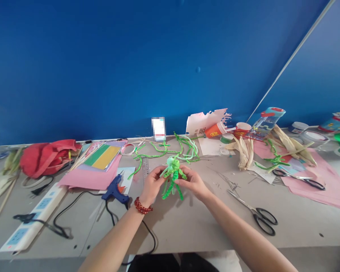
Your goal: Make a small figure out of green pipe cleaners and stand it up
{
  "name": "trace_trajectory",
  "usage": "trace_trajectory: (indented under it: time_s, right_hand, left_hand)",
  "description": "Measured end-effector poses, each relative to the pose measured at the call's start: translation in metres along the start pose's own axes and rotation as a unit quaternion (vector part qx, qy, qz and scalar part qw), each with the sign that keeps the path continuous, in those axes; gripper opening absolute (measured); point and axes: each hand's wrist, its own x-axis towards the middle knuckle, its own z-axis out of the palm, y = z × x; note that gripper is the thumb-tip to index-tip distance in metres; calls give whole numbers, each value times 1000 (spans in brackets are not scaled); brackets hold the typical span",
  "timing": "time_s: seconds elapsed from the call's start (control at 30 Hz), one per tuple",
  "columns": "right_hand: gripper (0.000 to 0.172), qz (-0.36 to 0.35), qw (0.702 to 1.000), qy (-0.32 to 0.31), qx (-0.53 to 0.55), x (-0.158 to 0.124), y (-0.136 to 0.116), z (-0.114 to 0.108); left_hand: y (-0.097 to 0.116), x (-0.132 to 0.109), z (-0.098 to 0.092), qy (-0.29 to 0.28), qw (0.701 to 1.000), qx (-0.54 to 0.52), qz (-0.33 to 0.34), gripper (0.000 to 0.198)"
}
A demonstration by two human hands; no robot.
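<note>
A small green figure of twisted fuzzy stems is held up over the grey table, with a rounded head on top and thin limbs hanging down. My left hand, a red bead bracelet on its wrist, grips the figure's left side. From the right, my right hand pinches it with thumb and fingers. Loose green stems lie on the table behind the figure. Some of the figure's limbs are partly hidden by my fingers.
A blue glue gun with a black cable and a white power strip are at left. Black-handled scissors lie at right, a second pair beyond. Pink paper, a red cloth bag, paper cups and corn husks stand around.
</note>
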Motion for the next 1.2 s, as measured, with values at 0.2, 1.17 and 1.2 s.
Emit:
trace_trajectory:
  time_s: [0.2,1.17,1.2]
  right_hand:
    - [27,-9,1000,15,-8,2,8,0]
    - [24,56,993,81,59,1,2,8]
    - [24,57,993,79,65,1,1,8]
  left_hand:
    - [-4,0,0,-8,1000,0,17,27]
    - [1,-7,2,-17,997,68,41,22]
    - [1,-7,2,-15,996,74,41,22]
